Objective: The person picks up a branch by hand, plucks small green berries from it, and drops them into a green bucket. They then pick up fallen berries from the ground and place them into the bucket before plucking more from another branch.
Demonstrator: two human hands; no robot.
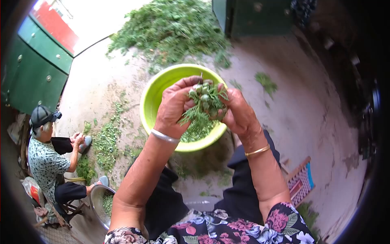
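Note:
A green conifer sprig (199, 107) with flat, scaly leaves and several small round pale-green cones is held up between my two hands. My left hand (175, 101), a silver bangle at its wrist, is closed on the sprig's left side. Fingers of my right hand (239, 110), with a gold bangle below it, pinch the sprig from the right; some fingertips are hidden by leaves. Directly beneath is a yellow-green plastic basin (152, 89), with more green sprigs (197, 132) lying in its bottom.
Beyond the basin lies a large heap of cut branches (170, 30). To the left, a seated person (48, 158) in a cap works near scattered green bits (106, 146). A metal bowl (96, 201) stands by my left elbow, a woven stool (300, 183) at right.

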